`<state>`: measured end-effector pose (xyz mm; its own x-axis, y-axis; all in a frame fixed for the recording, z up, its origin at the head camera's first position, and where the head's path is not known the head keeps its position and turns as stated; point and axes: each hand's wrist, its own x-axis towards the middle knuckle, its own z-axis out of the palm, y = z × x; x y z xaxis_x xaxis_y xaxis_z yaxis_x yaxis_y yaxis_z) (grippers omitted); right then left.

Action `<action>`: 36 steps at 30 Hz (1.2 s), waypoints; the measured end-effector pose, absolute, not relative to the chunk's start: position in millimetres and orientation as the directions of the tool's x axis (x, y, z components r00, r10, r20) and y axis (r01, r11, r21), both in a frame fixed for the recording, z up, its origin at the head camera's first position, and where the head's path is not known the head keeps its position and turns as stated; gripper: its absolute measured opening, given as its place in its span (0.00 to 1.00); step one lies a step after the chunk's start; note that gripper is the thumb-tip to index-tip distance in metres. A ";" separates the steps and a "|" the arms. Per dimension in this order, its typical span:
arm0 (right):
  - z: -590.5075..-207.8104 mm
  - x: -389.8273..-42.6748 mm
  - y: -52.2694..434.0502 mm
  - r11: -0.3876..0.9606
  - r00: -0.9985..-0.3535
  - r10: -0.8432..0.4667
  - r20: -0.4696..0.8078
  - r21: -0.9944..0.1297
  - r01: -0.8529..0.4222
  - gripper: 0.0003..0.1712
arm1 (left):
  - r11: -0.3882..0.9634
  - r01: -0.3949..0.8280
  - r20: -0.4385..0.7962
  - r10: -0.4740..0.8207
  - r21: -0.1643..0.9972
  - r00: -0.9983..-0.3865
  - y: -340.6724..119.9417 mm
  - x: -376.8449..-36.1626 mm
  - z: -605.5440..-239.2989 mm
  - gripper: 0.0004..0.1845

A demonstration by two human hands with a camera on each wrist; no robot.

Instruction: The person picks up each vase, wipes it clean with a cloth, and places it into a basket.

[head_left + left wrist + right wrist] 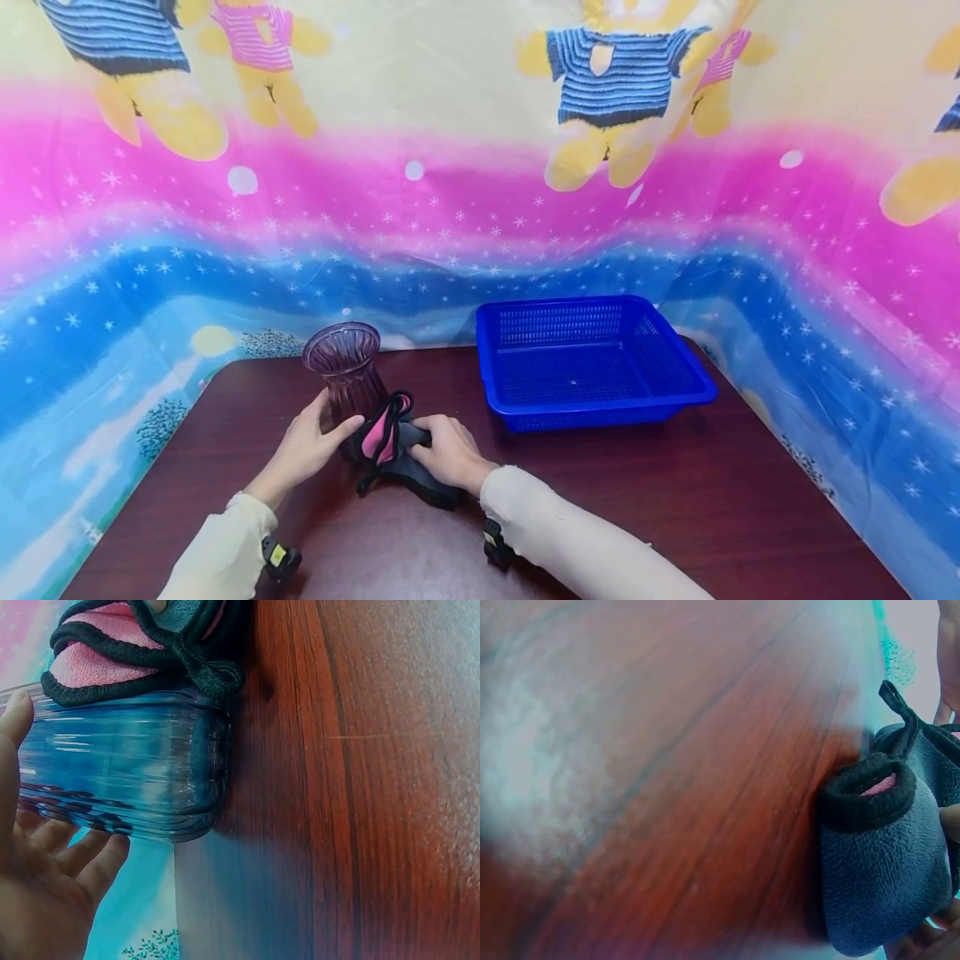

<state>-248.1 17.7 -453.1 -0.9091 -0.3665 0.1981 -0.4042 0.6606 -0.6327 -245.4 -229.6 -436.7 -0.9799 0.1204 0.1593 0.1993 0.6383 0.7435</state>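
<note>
A ribbed, translucent purple glass vase (351,392) with a flared rim stands upright toward the left of the table. My left hand (303,442) grips its side, thumb in front and fingers behind, as the left wrist view also shows on the vase (127,765). In my right hand (450,454) is a folded cleaning cloth (420,479), grey on one face and pink on the other, with black edging and a hanging loop. Its pink part overlaps the vase's lower right side. The right wrist view shows the cloth (885,877) bunched, with thumb and fingers pinching it.
A blue plastic basket (600,408) with mesh walls sits at the back right of the dark red wood-grain table (637,517). A printed curtain (450,208) with bears and snowflakes hangs around the table's back and sides.
</note>
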 end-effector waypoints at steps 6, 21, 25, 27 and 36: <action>-449.7 -248.6 16.4 0.651 -0.910 -0.357 0.210 -0.642 -0.404 0.07 | 0.640 0.219 0.184 0.122 0.737 -0.975 -228.4 -246.5 -437.7 0.43; -425.1 -258.4 11.7 0.647 -0.906 -0.345 0.246 -0.636 -0.420 0.13 | 0.659 0.239 0.202 0.134 0.713 -0.970 -229.6 -246.6 -438.5 0.42; -414.1 -260.8 8.2 0.638 -0.900 -0.343 0.268 -0.637 -0.433 0.15 | 0.670 0.255 0.218 0.140 0.697 -0.966 -231.2 -245.7 -439.2 0.40; -407.8 -261.2 5.9 0.631 -0.897 -0.343 0.279 -0.639 -0.440 0.15 | 0.664 0.251 0.216 0.137 0.704 -0.967 -232.2 -245.9 -439.8 0.39; -380.6 -259.5 0.9 0.580 -0.883 -0.334 0.330 -0.666 -0.469 0.07 | 0.653 0.274 0.242 0.140 0.706 -0.960 -231.4 -246.6 -440.7 0.34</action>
